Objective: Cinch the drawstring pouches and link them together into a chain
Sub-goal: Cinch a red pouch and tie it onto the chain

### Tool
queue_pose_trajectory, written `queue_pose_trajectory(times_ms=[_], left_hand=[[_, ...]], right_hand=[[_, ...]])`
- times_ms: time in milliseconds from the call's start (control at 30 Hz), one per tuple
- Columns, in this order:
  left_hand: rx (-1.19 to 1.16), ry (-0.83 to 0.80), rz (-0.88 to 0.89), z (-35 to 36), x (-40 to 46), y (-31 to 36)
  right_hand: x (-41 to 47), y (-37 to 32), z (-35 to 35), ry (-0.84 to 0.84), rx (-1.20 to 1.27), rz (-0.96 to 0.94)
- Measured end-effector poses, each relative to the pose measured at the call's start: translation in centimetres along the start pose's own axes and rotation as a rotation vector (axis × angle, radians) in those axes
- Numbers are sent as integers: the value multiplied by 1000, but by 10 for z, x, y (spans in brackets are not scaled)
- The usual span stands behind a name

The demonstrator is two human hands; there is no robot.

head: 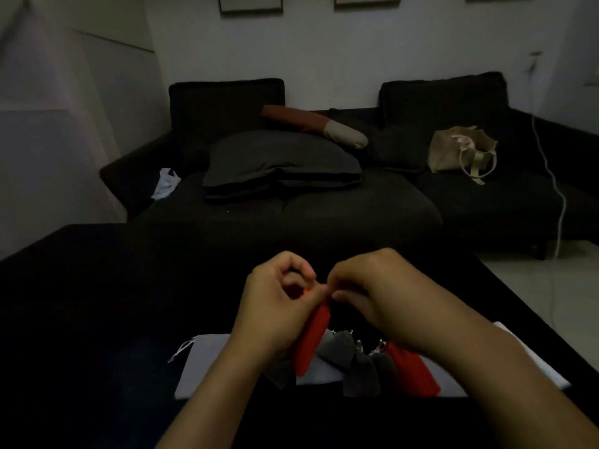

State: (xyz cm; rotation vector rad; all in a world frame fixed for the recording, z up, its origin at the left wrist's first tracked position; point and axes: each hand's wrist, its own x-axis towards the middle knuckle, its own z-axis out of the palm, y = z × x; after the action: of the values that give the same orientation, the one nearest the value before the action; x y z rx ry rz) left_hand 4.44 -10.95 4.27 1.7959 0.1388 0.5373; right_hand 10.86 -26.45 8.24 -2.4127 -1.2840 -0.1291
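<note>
Both hands work at the mouth of a slim red fabric drawstring pouch (312,338), held up above the black tabletop (97,303) so that its body hangs down between the wrists. The left hand (278,296) has its fingers curled, thumb and forefinger closed at the pouch's top; the right hand (366,286) is likewise curled, its fingertips (337,294) meeting the left at the same spot. We judge that each pinches the cord or the gathered mouth, though the cord itself is too small and dim to make out.

To cinch well, we would hold the gathered fabric steady with one hand and draw the cord evenly away with the other, so the mouth closes without bunching to one side. We would leave enough free cord to thread or tie on the next pouch.

Count, as far as the dim light allows:
- Red pouches: two, the one in hand and a second red fabric pouch (411,371) lying under the right forearm.
- Dark grey fabric pouches (359,367): about four, clustered between the two red ones; their edges merge, so we cannot be sure.
- One pale grey flat cloth bag with a white cord (207,361), lying beneath them on the table.
- Small metal clips near the grey pouches: number unclear.
</note>
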Motion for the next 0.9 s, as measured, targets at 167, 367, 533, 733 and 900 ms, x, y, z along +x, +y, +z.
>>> queue_pose_trajectory(times_ms=[167,367,533,733,900], left_hand=[[16,-301,-56,-8,-1,3],[-382,-258,-78,-9,-4,10],[-350,-127,-16,-4,-1,8],[-126,4,55,4,-1,4],[198,176,143,10,-4,2]], right_hand=[[2,2,6,54,-17,-109],[-9,14,1,99,767,108],[-5,6,11,286,1052,271],[-2,5,20,303,978,322],[1,1,26,271,946,270]])
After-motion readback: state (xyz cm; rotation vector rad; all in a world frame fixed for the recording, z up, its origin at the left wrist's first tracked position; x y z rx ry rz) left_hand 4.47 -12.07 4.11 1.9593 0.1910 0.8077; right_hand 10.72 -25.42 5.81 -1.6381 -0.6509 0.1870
